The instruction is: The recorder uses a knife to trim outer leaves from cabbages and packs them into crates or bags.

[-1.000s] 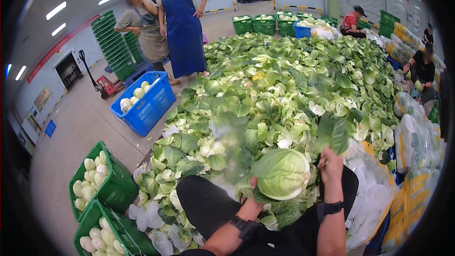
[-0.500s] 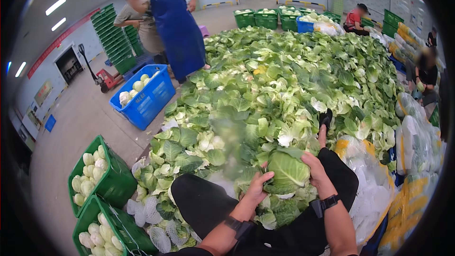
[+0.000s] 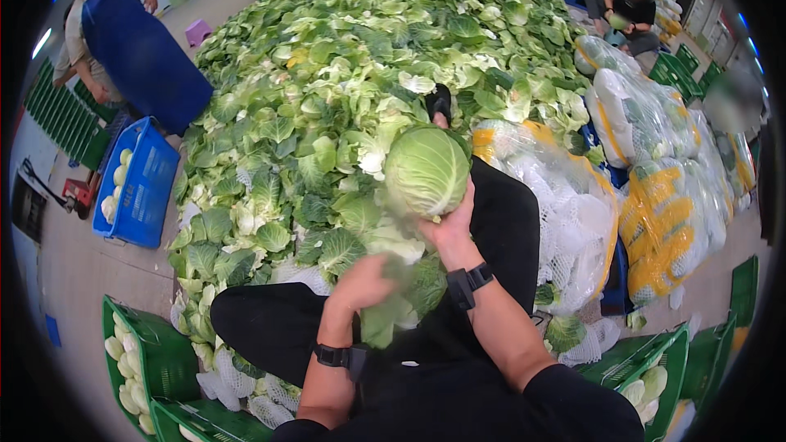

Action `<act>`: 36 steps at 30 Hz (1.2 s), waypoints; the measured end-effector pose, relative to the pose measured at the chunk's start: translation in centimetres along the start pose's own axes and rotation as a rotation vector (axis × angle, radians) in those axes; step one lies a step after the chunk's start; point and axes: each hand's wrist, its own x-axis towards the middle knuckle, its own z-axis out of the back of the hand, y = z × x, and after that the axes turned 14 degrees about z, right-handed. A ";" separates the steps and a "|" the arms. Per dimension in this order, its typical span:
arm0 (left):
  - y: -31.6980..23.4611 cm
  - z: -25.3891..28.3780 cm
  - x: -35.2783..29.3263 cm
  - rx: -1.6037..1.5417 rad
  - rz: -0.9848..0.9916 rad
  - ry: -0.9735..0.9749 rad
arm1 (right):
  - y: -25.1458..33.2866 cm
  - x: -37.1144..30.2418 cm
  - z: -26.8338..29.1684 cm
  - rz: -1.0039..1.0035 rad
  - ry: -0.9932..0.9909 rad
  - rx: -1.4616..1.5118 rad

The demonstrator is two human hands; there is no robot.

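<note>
A round pale-green cabbage (image 3: 427, 170) rests in my right hand (image 3: 453, 223), whose fingers wrap its lower right side, above my lap. Lower and to the left, my left hand (image 3: 364, 281) is apart from the cabbage, its fingers smeared by motion. Loose green outer leaves (image 3: 426, 285) show beside and below that hand; whether it grips one I cannot tell. A large heap of cabbage leaves (image 3: 327, 102) spreads out in front of me, reaching my legs.
To the left, a blue crate (image 3: 139, 188) and a green crate (image 3: 160, 352) hold trimmed cabbages. Wrapped bags (image 3: 565, 221) of white foam netting lie right of my knee. A person in a blue apron (image 3: 139, 53) stands far left; another person (image 3: 632, 8) sits far right.
My view has swung rightward. The cabbage went from both hands to my right hand alone, and now shows a paler, smoother surface. My left hand has come away from it, down and left.
</note>
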 end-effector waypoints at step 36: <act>5.7 3.1 3.3 -1.880 -0.622 0.190 | -4.8 -6.1 10.4 -0.391 1.106 -2.098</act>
